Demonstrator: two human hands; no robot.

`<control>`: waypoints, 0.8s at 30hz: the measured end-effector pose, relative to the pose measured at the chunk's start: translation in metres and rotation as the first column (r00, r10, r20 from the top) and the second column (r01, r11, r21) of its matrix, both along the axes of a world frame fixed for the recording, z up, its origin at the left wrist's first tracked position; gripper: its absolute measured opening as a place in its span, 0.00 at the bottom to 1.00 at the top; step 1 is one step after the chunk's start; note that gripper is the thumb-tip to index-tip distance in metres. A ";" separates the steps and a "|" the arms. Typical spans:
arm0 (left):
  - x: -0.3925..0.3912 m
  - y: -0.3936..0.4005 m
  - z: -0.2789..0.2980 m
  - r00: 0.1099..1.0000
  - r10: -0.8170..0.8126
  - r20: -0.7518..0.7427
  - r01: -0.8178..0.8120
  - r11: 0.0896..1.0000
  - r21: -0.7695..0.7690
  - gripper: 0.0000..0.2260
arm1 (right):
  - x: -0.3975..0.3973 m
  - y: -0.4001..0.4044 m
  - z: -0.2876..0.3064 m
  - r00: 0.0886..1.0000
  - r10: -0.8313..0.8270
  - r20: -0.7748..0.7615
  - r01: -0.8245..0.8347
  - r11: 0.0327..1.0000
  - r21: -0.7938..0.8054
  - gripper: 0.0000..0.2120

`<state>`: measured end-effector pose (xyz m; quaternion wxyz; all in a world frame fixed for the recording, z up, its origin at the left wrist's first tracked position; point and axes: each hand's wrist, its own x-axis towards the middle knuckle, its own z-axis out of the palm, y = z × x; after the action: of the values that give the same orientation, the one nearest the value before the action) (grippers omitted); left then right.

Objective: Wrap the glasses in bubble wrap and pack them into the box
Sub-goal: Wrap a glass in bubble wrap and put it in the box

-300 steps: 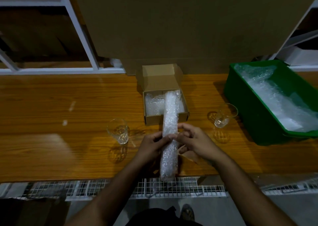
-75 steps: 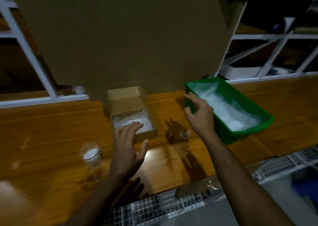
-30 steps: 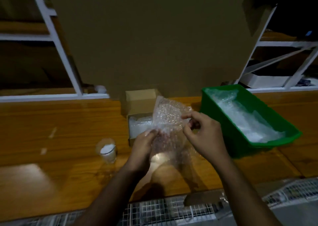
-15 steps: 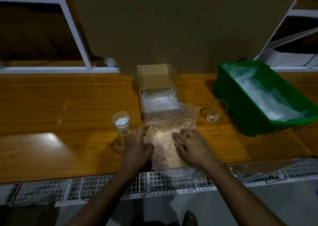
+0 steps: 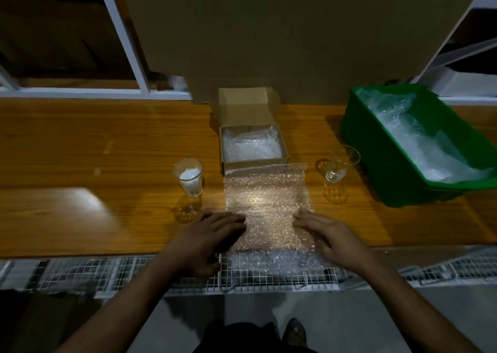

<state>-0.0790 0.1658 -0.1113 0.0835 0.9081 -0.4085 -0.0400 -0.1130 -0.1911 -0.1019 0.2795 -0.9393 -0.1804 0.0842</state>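
A flat sheet of bubble wrap [image 5: 266, 202] lies on the wooden table, its near end hanging over the table's front edge. My left hand [image 5: 212, 234] presses its left side with straight fingers, and my right hand [image 5: 330, 234] presses its right side the same way. Just beyond the sheet stands the small open cardboard box [image 5: 285, 148] with a wrapped bundle inside. One clear glass [image 5: 189, 177] stands left of the sheet. A second clear glass [image 5: 339, 164] stands to its right.
A green bin [image 5: 376, 148] holding more bubble wrap sits at the right. A large cardboard panel [image 5: 269, 37] stands behind the box. White shelf frames [image 5: 126, 37] rise at the back. A wire grid [image 5: 107, 274] runs below the table's front edge.
Since a second ago the sheet went from held up in both hands to lying flat on the table. My hands have slid apart from its middle to its two sides.
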 end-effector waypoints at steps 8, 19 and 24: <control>-0.004 -0.003 -0.008 0.995 0.095 0.032 -0.084 0.964 -0.252 0.19 | -0.012 -0.019 -0.006 0.979 0.199 0.046 -0.189 0.967 -0.172 0.42; -0.016 -0.033 0.010 0.720 0.345 -0.602 -0.688 0.468 -0.555 0.11 | -0.010 -0.014 -0.013 0.975 -0.087 0.205 0.084 0.996 0.025 0.35; -0.006 -0.046 0.019 0.577 0.457 -0.677 -0.816 0.368 -0.446 0.14 | 0.004 0.006 0.002 0.935 -0.352 0.038 0.306 0.858 0.413 0.10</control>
<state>-0.0849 0.1193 -0.0920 0.5337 0.8435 0.0416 -0.0435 -0.1087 -0.1848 -0.1003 0.4653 -0.8821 -0.0460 -0.0563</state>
